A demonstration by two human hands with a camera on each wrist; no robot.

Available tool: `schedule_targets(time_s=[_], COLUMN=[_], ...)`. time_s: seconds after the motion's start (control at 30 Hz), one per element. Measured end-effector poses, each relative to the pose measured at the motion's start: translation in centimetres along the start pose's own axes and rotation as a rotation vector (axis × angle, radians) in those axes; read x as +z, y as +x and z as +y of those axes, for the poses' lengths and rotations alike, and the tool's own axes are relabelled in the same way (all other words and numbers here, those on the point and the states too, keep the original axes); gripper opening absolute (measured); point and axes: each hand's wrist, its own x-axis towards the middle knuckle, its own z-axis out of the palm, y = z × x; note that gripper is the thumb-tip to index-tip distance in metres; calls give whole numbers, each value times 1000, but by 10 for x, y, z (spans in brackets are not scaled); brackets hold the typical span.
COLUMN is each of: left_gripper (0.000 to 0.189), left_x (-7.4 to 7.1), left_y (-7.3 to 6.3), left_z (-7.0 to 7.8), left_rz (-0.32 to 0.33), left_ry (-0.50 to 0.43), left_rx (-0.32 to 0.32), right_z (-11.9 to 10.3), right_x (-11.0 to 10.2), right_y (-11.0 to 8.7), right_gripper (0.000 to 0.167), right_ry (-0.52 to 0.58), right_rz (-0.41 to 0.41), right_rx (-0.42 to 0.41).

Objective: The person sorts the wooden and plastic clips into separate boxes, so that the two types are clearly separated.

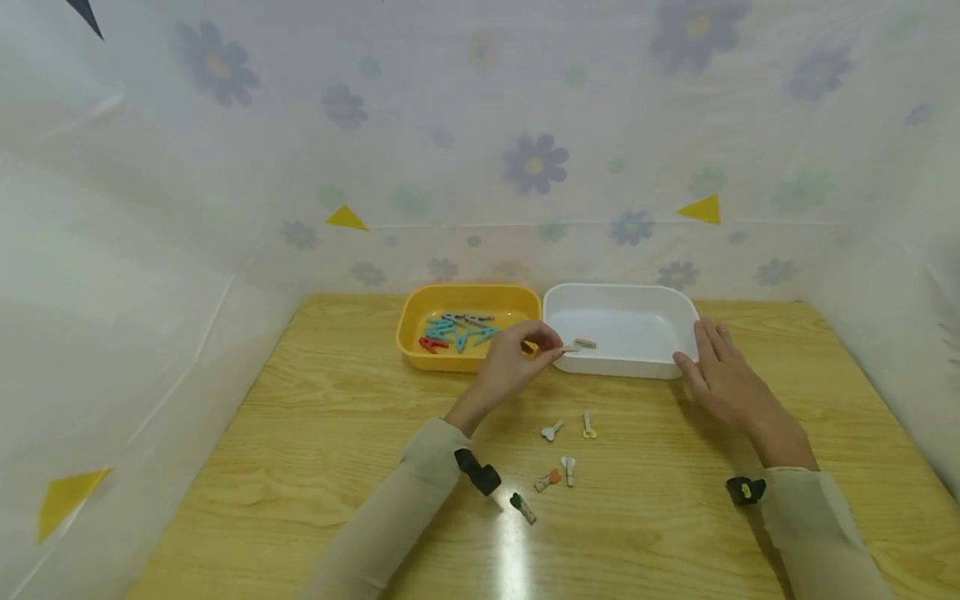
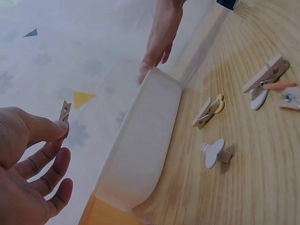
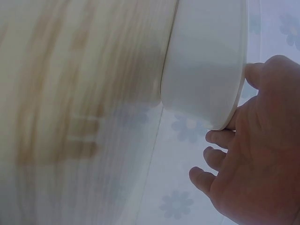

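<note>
My left hand (image 1: 513, 362) pinches a small wooden clothespin (image 2: 65, 111) between thumb and forefinger, over the left end of the white tray (image 1: 622, 368). Inside that tray, near its left front corner, lies another wooden clothespin (image 1: 586, 342). My right hand (image 1: 731, 387) touches the tray's right end with fairly straight fingers, its thumb at the near corner. In front of the tray, wooden clothespins with shapes on them lie on the table: a white one (image 1: 552, 431), a yellow one (image 1: 589, 427), another white one (image 1: 568, 471), an orange one (image 1: 547, 480) and a dark green one (image 1: 522, 507).
A yellow tray (image 1: 420, 357) stands against the white tray's left side. It holds several plastic clips (image 1: 459, 332) in blue, red and grey. The wooden table (image 1: 300, 467) meets a flowered sheet (image 1: 465, 167) behind the trays and pale sheeting at both sides.
</note>
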Motion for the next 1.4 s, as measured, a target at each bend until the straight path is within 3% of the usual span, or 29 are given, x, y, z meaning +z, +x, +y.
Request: schedule_targets(time_s=[0.33,0.8,0.9,1.07,1.4], left_gripper=[6,6,6,6,6], left_x=[12,36,41,52,68], left_y=[27,60,64,69,78], left_z=[5,11,9,4,1], left_rz=[-18,-42,-42,-65,-120], left_ry=[19,-20,-35,-55,3], left_rx=[41,25,23,-35,-64], right_z=[2,-1,-2,-2,0], right_x=[0,-2,-2,-1,0], right_y=[0,-1,0,0,-1], right_gripper=[77,76,76,76,77], right_ry=[-6,-10,-12,-8,-9], right_rz=[7,15,20,19,15], right_rx=[-4,-8,-11,-8,-6])
